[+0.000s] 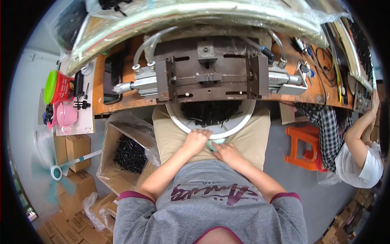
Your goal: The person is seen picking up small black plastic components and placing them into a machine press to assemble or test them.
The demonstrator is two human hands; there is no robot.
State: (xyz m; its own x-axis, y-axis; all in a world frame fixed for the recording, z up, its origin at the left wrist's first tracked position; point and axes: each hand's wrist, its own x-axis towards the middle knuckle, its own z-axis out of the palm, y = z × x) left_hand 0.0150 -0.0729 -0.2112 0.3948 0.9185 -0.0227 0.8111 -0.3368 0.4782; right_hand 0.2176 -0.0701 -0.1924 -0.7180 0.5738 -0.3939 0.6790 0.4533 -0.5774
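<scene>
1. Left hand [196, 140] curled loosely, knuckles up, resting on the near rim of the round white basin [178, 122] on the lap; nothing visibly clamped inside the fist, though the palm side is hidden.
2. Right hand [227, 152] lying flat just beside it, fingers pressed on a small pale green piece [216, 142] at the basin's near edge; hands close together, almost touching.
3. Pale green piece: small, thin, apparently light; likely soft or flexible, though too little shows to be sure. Best pinched at its free edge between thumb and forefinger.
4. Basin: stiff plastic, slotted bottom, carrying a heap of small black parts [211, 112]; probably light singly, loose and prone to spill if tipped. Best gripped at opposite sides of the rim, kept level.
5. Beyond the basin, on the orange bench [122, 99], a dark metal fixture [211, 75] with pneumatic cylinders and clear hoses.
6. Left of the knees, a lined cardboard box [111, 138] holding more black parts.
7. Far right, another person's arm [359, 130] near an orange stool [302, 144].
</scene>
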